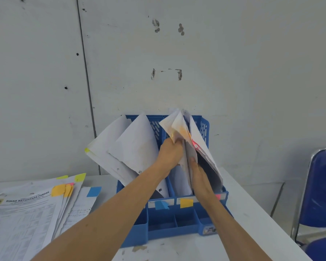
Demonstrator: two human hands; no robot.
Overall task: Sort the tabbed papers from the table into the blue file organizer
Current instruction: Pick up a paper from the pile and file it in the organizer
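Observation:
The blue file organizer (169, 226) stands on the white table against the wall, with blue, yellow and pink labels on its front rail. White papers lean out of its left slots (132, 144), one with a yellow tab. My left hand (170, 150) grips a bunch of orange-tabbed papers (177, 125) in a right-hand slot. My right hand (199, 176) presses flat against papers standing in the rightmost slot (205, 147), beside a pink tab. A stack of tabbed papers (36, 206) lies on the table at the left, with yellow, orange, pink and blue tabs.
The white table (248, 213) ends just right of the organizer. A blue chair with a metal frame (320, 187) stands beyond that edge. A scuffed white wall rises directly behind the organizer.

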